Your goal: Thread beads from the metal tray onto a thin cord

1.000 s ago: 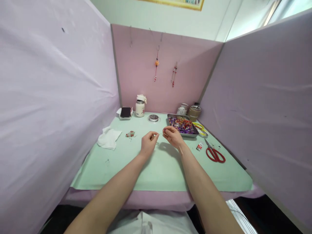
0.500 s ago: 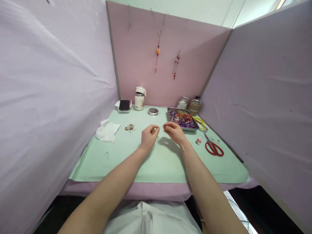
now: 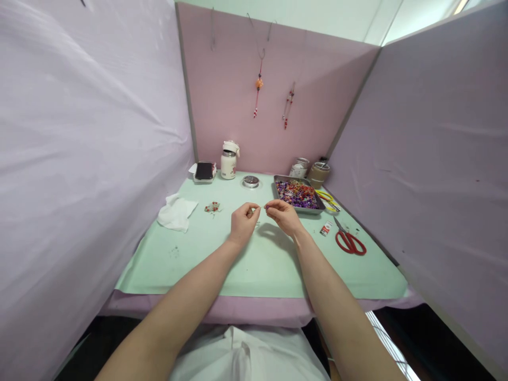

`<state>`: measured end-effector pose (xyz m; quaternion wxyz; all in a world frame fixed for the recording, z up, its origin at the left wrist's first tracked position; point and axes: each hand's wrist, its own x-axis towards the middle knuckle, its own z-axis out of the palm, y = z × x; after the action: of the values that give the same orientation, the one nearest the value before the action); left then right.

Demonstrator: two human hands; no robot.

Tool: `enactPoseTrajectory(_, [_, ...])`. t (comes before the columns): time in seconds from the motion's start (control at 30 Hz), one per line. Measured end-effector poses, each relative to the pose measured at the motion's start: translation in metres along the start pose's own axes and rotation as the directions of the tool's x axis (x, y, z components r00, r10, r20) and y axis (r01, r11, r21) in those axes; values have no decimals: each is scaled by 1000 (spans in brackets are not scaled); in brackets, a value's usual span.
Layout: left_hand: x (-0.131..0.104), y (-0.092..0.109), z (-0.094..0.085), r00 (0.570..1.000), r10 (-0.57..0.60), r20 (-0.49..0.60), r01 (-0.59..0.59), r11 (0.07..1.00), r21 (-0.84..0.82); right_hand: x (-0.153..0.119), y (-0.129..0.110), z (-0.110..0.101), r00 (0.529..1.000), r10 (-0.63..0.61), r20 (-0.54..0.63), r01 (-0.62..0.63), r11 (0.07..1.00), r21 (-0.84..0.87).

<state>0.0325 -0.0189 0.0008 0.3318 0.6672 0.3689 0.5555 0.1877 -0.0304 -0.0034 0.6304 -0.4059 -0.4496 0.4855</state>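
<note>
Over the middle of the green-covered table (image 3: 257, 275), my left hand (image 3: 243, 223) pinches one end of a thin thread or wire. Close beside it on the right, my right hand (image 3: 283, 216) is closed on a small purple bead, its fingertips almost meeting those of the left. Just behind my right hand stands a metal tray (image 3: 313, 210) full of purple beads and tangled red and gold cords. A small cluster of red beads (image 3: 212, 207) lies to the left of my left hand. The spool (image 3: 251, 182) sits farther back.
Red-handled scissors (image 3: 351, 243) and a small red-and-white packet (image 3: 326, 228) lie at the right, near yellow scissors (image 3: 325, 196). A white cloth (image 3: 177, 213), phone (image 3: 204, 171) and bottle (image 3: 228, 164) are at the left and back. Two jars (image 3: 318, 173) stand behind the tray; beaded strings hang above.
The whole view has shifted slightly. Both hands keep nearly the same pose, and the purple bead shows a little more at my right fingertips.
</note>
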Motion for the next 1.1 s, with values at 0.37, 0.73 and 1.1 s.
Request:
enactPoseTrajectory(0.37, [-1,1,1,1000,-1,13,0,999,32,-1,-1,1,1000,1,7,-1,1000,-3])
enactPoseTrajectory(0.73, [0,1,1,1000,4,27,-5,999,54,-1,0,1,1000,5,9,-6,1000,15])
enactPoseTrajectory(1.1, [-1,2,3,1000,1,17,-2,999,39,-2,1,2,1000,15,7,-15,1000,24])
